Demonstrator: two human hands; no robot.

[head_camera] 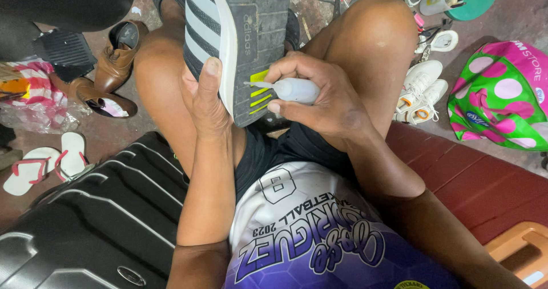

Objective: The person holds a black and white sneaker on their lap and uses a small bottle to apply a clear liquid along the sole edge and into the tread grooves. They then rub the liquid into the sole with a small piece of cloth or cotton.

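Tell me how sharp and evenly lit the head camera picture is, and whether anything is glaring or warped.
Head view: the left hand, sneaker and the small glue bottle in the right hand are sharp; light is soft and even, with faint sheen on the black suitcase; no harsh glare; wide-angle stretch at the edges.

A black sneaker (237, 32) with white side stripes and yellow-green sole accents stands sole-up over my lap, heel end toward me. The small translucent glue bottle (294, 90) lies sideways, its thin nozzle tip touching the grey sole near the yellow-green bars.
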